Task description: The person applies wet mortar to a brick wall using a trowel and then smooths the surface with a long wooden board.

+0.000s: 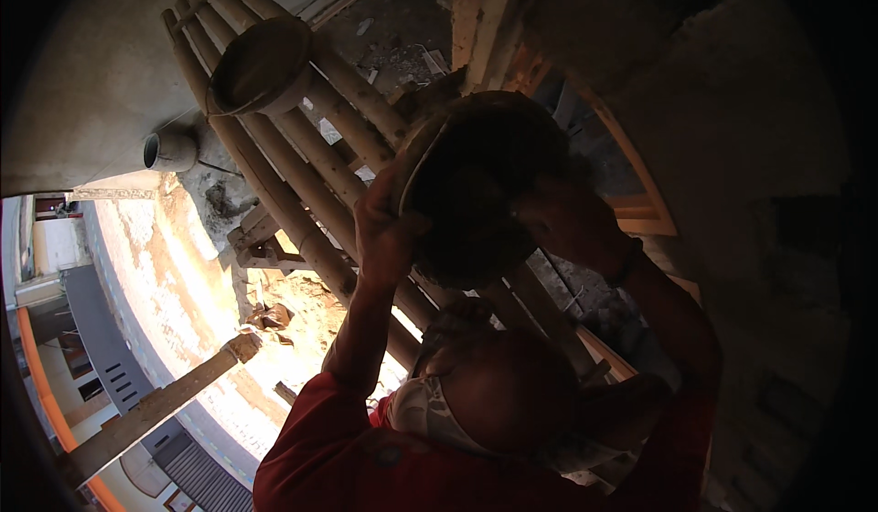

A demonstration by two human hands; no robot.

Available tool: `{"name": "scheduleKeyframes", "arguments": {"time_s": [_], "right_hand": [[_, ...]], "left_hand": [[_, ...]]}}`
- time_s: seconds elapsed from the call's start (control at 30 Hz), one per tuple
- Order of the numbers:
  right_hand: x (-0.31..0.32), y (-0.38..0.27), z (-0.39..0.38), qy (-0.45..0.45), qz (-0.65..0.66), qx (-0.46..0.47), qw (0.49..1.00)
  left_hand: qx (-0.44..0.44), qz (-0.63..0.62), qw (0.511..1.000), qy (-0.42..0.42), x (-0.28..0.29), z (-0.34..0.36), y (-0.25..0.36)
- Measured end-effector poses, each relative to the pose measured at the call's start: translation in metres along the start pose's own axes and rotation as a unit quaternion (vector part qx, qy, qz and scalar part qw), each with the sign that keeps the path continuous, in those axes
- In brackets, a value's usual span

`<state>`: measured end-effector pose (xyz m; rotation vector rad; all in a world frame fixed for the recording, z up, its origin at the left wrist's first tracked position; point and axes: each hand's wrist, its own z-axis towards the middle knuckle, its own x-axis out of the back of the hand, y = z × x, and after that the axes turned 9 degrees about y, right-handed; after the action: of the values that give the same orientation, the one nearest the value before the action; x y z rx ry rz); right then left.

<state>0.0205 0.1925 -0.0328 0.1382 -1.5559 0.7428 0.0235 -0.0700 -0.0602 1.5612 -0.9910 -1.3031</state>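
A round dark basin [425,160] is tilted in front of me above the poles, its inside in deep shadow. My left hand [389,224] is closed on its near left rim, the thumb lying over the edge. My right hand [572,224] reaches in at the right side of the basin. Its fingers are lost in the dark, so whether they hold anything cannot be made out. What the basin contains is too dark to tell.
Beneath the basin runs a scaffold of round poles [306,178]. A second shallow basin [261,64] rests farther along it. A bucket [171,151] lies beyond the left side. At right stands a wooden window frame [640,169]; a beam [169,402] crosses the sunlit ground below left.
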Motion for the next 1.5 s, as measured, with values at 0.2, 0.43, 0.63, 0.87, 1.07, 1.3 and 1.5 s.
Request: {"name": "scheduleKeyframes", "arguments": {"time_s": [0.2,0.43,0.63,0.87,1.07,1.3,1.5], "right_hand": [[-0.004,0.005,-0.010,0.125,-0.118,0.037,0.984],[-0.010,-0.010,-0.002,0.090,-0.159,0.059,0.981],[0.002,-0.008,0.003,0.025,-0.094,0.055,0.994],[-0.018,0.003,-0.002,0.027,-0.103,0.046,0.993],[-0.019,0.009,-0.004,0.056,-0.058,0.056,0.995],[-0.033,-0.003,-0.004,-0.033,-0.001,-0.010,0.999],[-0.045,0.009,-0.018,-0.015,0.106,-0.025,0.994]], "left_hand": [[-0.006,-0.007,1.000,-0.013,0.006,0.001,-0.004],[0.009,0.024,1.000,-0.012,0.001,0.000,-0.002],[0.002,0.044,0.999,-0.008,0.008,-0.001,-0.004],[-0.014,0.046,0.999,-0.017,0.004,0.002,-0.007],[0.007,0.006,1.000,-0.013,0.006,0.000,-0.005],[0.017,-0.003,1.000,-0.010,0.007,0.000,-0.006],[0.013,0.001,1.000,-0.007,0.013,0.003,-0.008]]}}
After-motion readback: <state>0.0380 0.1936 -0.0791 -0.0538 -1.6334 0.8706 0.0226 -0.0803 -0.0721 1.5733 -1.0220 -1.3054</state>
